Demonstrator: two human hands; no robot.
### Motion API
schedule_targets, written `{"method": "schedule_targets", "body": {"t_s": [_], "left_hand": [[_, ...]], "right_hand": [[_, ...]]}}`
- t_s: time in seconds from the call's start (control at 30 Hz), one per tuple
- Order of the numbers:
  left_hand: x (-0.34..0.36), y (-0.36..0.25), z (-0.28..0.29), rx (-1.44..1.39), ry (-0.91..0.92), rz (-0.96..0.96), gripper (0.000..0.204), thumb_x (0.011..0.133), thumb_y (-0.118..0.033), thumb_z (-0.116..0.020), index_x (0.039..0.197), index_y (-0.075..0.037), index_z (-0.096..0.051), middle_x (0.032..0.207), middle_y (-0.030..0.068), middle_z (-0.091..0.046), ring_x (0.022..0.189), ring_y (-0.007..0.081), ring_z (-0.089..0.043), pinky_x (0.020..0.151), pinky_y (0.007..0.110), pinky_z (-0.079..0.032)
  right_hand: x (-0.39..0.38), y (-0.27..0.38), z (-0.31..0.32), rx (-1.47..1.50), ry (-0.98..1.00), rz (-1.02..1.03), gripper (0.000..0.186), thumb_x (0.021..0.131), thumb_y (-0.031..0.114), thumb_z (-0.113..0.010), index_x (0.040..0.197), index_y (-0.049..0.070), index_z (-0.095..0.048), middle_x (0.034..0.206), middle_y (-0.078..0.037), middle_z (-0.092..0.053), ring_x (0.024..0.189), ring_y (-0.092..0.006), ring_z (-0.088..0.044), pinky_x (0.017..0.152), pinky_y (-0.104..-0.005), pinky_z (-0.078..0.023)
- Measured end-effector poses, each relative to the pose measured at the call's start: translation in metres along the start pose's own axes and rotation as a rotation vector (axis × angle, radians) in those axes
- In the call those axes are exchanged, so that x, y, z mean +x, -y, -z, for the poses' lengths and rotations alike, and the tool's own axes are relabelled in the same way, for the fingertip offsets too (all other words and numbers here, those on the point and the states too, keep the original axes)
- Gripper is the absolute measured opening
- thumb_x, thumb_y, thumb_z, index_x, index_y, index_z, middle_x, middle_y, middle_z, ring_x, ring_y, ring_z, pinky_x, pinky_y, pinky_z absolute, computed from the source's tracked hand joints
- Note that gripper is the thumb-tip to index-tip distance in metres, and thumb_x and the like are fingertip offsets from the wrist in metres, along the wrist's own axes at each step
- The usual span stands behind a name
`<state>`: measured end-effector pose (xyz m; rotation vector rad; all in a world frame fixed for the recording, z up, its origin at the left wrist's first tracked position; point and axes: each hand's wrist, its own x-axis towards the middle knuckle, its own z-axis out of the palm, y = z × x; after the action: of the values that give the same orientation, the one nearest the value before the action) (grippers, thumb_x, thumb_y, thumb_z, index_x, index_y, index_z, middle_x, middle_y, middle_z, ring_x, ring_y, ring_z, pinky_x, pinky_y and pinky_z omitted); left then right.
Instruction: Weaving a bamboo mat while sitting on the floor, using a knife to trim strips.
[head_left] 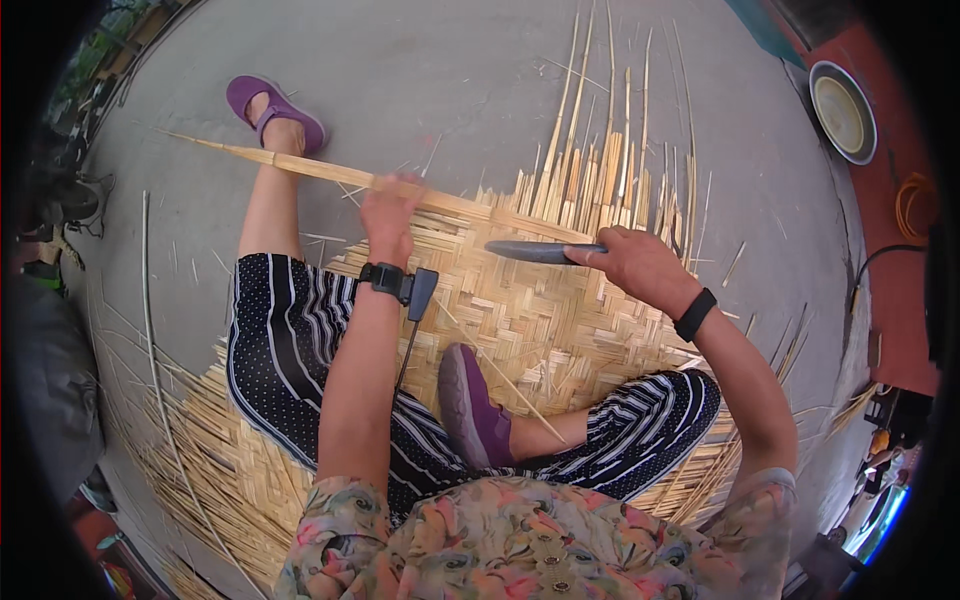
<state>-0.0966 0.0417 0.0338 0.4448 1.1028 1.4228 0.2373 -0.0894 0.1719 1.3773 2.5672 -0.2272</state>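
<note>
A long, pale bamboo strip (pixel 335 171) crosses in front of me, running from a thin tip at the far left to the right above the woven mat (pixel 540 310). My left hand (pixel 391 212) grips it near the middle; its fingers are slightly blurred. In my right hand (pixel 645 268) is a knife (pixel 530 251), its dark blade pointing left, just below the strip's right part. Whether the right fingers also touch the strip's end, I cannot tell. The mat has a herringbone weave, with loose strip ends standing out at its far edge and lower left.
I sit on the mat, one purple shoe (pixel 472 405) resting on it, the other (pixel 275 110) on the grey floor. A thin cane (pixel 152 330) lies at left. A metal basin (pixel 843 112) stands far right. Dark bulky fabric (pixel 50 370) borders the left side.
</note>
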Motion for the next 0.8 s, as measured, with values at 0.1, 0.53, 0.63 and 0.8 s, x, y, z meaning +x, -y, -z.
{"method": "schedule_targets", "body": {"t_s": [0.1,0.53,0.63,0.8], "left_hand": [[0.005,0.007,0.013,0.069,0.109,-0.069,0.024,0.103,-0.017,-0.055,0.110,0.006,-0.055,0.102,0.0165,-0.066,0.094,0.0269,-0.068,0.089,0.037,-0.060],[-0.020,0.020,-0.007,0.518,0.117,-0.140,0.017,0.099,-0.011,-0.059,0.104,0.004,-0.065,0.090,0.0077,-0.069,0.085,0.0145,-0.068,0.075,0.029,-0.059],[-0.098,0.018,-0.072,0.636,0.320,-0.188,0.017,0.098,-0.012,-0.061,0.108,0.000,-0.068,0.085,0.0042,-0.069,0.081,0.0102,-0.066,0.069,0.028,-0.056],[-0.131,-0.064,-0.138,0.793,0.352,-0.567,0.026,0.097,-0.013,-0.059,0.122,-0.008,-0.065,0.081,0.0040,-0.068,0.074,0.0136,-0.066,0.060,0.029,-0.049]], "right_hand": [[0.085,-0.002,-0.002,0.040,-0.019,0.127,0.047,0.093,0.013,-0.058,0.134,0.036,-0.058,0.091,-0.011,-0.056,0.085,-0.0288,-0.064,0.071,-0.0405,-0.055],[0.218,-0.048,-0.050,0.411,0.199,0.300,0.038,0.099,0.038,-0.054,0.137,0.040,-0.056,0.097,-0.010,-0.059,0.093,-0.0300,-0.062,0.082,-0.0410,-0.052],[0.205,-0.067,-0.080,0.413,0.146,0.313,0.038,0.100,0.037,-0.054,0.137,0.040,-0.056,0.102,-0.010,-0.063,0.094,-0.0321,-0.062,0.084,-0.0417,-0.051],[0.153,0.007,0.003,0.580,-0.120,-0.198,0.015,0.091,0.015,-0.058,0.102,0.005,-0.062,0.089,-0.016,-0.069,0.086,-0.0378,-0.067,0.076,-0.0471,-0.054]]}}
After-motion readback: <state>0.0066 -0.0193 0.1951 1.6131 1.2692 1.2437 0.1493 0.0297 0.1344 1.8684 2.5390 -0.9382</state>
